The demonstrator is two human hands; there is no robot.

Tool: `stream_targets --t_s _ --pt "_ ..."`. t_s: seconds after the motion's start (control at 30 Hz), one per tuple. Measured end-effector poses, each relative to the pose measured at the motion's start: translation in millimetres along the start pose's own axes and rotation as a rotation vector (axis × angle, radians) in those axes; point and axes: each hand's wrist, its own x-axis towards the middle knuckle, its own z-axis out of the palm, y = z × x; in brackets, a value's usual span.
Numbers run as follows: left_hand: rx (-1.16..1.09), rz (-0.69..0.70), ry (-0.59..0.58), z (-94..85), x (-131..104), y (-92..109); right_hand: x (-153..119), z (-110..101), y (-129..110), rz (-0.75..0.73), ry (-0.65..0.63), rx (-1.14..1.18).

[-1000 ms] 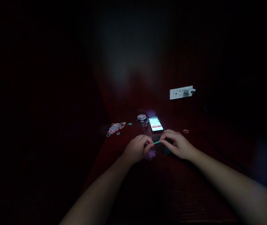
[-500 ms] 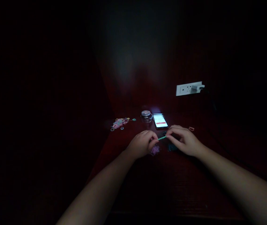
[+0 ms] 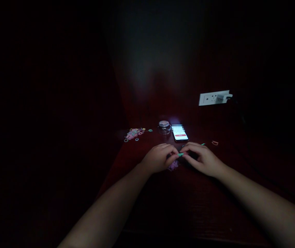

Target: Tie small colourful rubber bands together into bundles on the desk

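Note:
My left hand (image 3: 160,158) and my right hand (image 3: 203,159) meet fingertip to fingertip above the table. Between them they pinch a small green hair elastic (image 3: 180,154), bunched short, its ends hidden by the fingers. A small heap of purple bands (image 3: 173,165) lies just below my left fingertips. Past the right knuckles a sliver of something green (image 3: 203,144) shows; its kind is unclear. Dark shadow covers the tabletop under my right hand.
Beyond my hands stand a lidded clear jar (image 3: 164,127) and a lit phone (image 3: 180,133). A pile of colourful hair elastics (image 3: 135,133) lies at the left, a pinkish elastic (image 3: 215,143) at the right. A plug sits in the wall socket (image 3: 214,98).
The green elastic was stretched in a line between my hands; now the fingertips are closer together and it is bunched. The whole view has shifted slightly.

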Motion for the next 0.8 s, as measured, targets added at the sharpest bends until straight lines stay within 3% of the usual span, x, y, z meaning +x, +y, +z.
stream_targets --t_s 0.2,0.37,0.57,0.67,0.8 --pt "0.0 0.004 0.004 0.0 -3 -2 1 4 -1 0.006 0.012 0.022" --pt "0.023 0.007 0.03 1.7 -4 -7 1 0 8 0.029 0.105 0.079" --pt "0.065 -0.019 0.037 -1.0 -6 -11 1 -21 39 0.364 0.292 0.11" --pt "0.076 -0.033 0.065 -1.8 -8 -14 -1 -30 54 0.458 0.386 0.032" --pt "0.071 -0.044 0.088 -1.8 -10 -19 -3 -34 65 0.551 0.414 -0.066"
